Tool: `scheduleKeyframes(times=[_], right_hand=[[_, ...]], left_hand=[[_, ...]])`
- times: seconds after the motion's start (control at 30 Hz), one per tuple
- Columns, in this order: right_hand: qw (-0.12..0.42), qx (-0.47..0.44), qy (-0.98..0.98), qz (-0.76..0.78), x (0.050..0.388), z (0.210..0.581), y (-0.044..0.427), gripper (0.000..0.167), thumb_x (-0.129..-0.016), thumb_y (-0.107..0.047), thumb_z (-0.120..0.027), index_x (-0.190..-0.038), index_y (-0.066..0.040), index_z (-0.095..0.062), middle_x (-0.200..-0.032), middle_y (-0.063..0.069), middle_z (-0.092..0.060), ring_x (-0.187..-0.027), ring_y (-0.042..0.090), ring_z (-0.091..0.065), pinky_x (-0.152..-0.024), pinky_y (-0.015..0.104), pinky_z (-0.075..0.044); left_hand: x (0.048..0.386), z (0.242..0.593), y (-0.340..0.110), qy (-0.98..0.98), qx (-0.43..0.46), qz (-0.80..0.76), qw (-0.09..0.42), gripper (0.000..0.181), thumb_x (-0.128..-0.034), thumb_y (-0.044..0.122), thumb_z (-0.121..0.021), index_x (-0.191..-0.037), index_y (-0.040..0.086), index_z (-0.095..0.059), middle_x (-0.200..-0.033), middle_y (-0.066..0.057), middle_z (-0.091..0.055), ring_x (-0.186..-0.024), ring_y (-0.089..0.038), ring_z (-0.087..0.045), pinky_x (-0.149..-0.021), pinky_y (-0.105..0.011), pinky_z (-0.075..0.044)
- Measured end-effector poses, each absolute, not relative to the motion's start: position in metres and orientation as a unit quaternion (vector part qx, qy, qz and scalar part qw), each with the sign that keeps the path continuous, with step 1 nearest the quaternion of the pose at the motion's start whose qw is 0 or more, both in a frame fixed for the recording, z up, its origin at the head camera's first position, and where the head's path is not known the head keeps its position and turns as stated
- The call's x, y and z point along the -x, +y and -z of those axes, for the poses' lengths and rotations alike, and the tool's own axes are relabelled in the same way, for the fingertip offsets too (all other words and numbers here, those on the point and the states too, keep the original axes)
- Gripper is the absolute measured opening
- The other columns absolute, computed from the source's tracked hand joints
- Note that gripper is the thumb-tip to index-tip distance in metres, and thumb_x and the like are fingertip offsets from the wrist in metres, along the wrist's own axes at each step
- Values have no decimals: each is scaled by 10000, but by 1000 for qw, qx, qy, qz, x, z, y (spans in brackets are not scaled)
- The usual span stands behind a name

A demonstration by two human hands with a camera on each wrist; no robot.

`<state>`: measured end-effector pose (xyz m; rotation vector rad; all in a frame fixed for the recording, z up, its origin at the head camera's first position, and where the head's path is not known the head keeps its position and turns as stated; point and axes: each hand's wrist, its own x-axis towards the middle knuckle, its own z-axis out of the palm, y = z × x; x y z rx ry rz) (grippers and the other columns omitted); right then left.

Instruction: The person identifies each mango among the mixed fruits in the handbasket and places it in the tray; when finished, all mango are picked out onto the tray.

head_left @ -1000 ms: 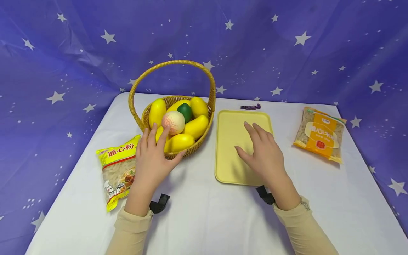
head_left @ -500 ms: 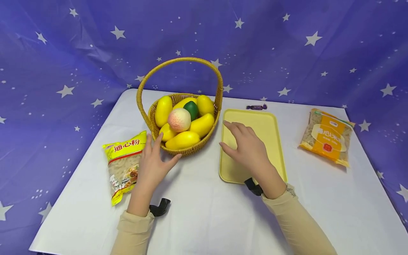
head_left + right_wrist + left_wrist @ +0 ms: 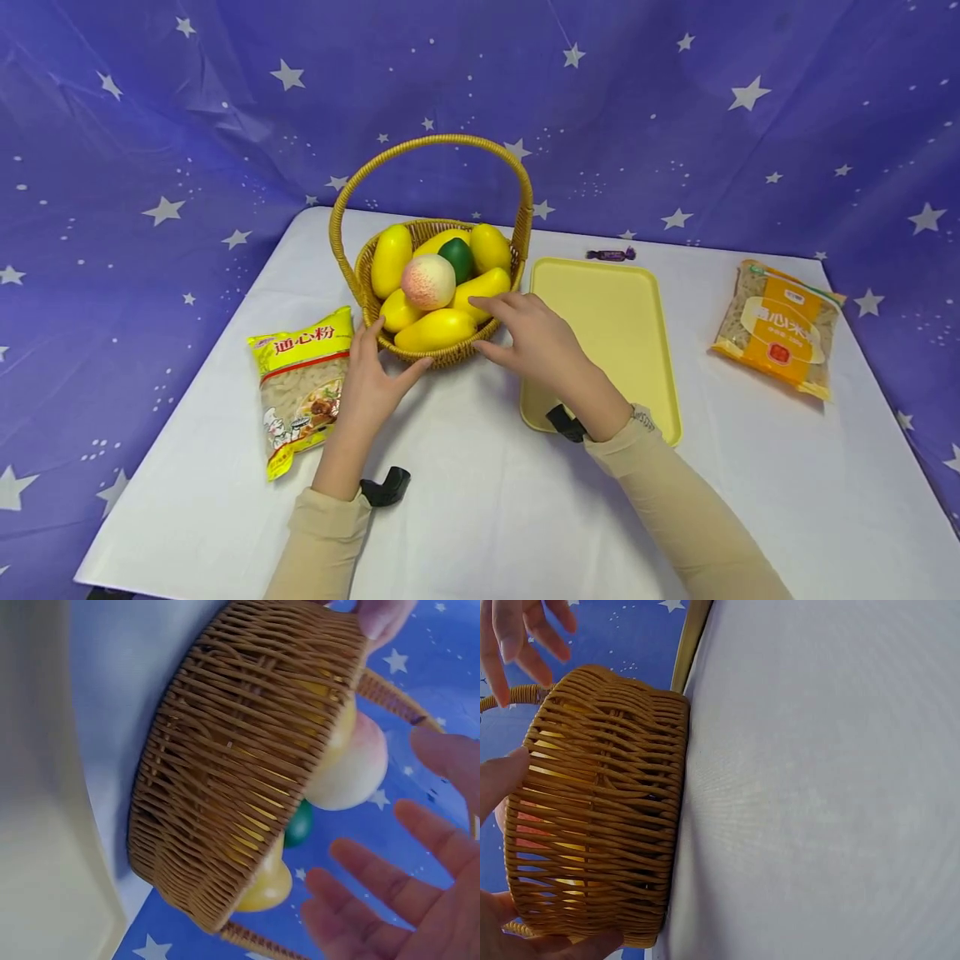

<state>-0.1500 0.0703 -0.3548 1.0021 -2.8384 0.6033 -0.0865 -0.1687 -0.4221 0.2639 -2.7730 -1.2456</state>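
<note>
A wicker basket (image 3: 447, 356) with a tall handle holds several yellow mangoes (image 3: 433, 331), a pinkish peach (image 3: 428, 282) and a green fruit (image 3: 455, 259). At its left front rim is my left hand (image 3: 369, 392), thumb and fingers spread around the side; in the left wrist view its fingertips meet the wicker (image 3: 600, 802). My right hand (image 3: 542, 340) hovers by the right front rim with fingers apart, and the right wrist view shows that hand (image 3: 405, 900) off the weave, holding nothing.
A yellow tray (image 3: 607, 308) lies right of the basket, partly under my right forearm. Behind it is a purple-wrapped candy (image 3: 611, 255). One pasta bag (image 3: 303, 379) lies beside my left hand, another orange bag (image 3: 780, 325) at the far right. A starry purple cloth stands behind the table.
My right hand has moved left from over the tray to the basket's right side. My left hand has come down close against the basket's left front. The whole head view has shifted slightly.
</note>
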Motion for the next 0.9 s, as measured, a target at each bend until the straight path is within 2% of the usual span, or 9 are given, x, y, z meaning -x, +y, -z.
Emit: scheduleKeyframes(times=[0.2, 0.33, 0.47, 0.73, 0.9], right_hand=[[27, -374, -908, -186, 166, 361, 59, 501, -859, -390, -723, -1313, -216, -604, -1230, 58, -598, -1053, 246, -528, -901, 398, -455], [4, -406, -896, -181, 178, 362, 53, 472, -881, -395, -696, -1307, -211, -609, -1216, 36, -607, -1061, 233, -538, -911, 387, -446], [-24, -429, -883, -189, 188, 363, 46, 485, -884, -409, -692, -1309, -191, -609, -1192, 35, -614, -1035, 200, -561, -894, 356, -454], [-79, -429, -879, -192, 197, 367, 34, 476, -883, -407, -693, -1321, -245, -603, -1122, 16, -613, -931, 150, -549, -790, 319, -457], [-89, -434, -875, -196, 199, 367, 29, 471, -878, -377, -710, -1316, -238, -610, -1138, 17, -619, -957, 159, -551, -830, 324, -456]], left_hand=[[88, 425, -168, -899, -95, 425, 49, 1025, -767, 641, -691, -1511, 102, -239, -1573, -186, -100, -1426, -357, -170, -1074, -562, -269], [88, 427, -168, -893, -99, 437, 53, 1013, -753, 641, -703, -1491, 97, -273, -1563, -176, -128, -1367, -348, -314, -1059, -523, -318], [88, 427, -167, -886, -101, 448, 62, 977, -742, 621, -726, -1454, 96, -313, -1518, -164, -216, -1279, -330, -435, -1023, -485, -378], [88, 426, -167, -880, -108, 456, 73, 917, -738, 586, -755, -1409, 111, -348, -1408, -148, -346, -1243, -331, -478, -997, -476, -405], [88, 425, -168, -882, -111, 452, 75, 905, -738, 577, -761, -1400, 109, -356, -1397, -153, -355, -1238, -332, -483, -994, -478, -406]])
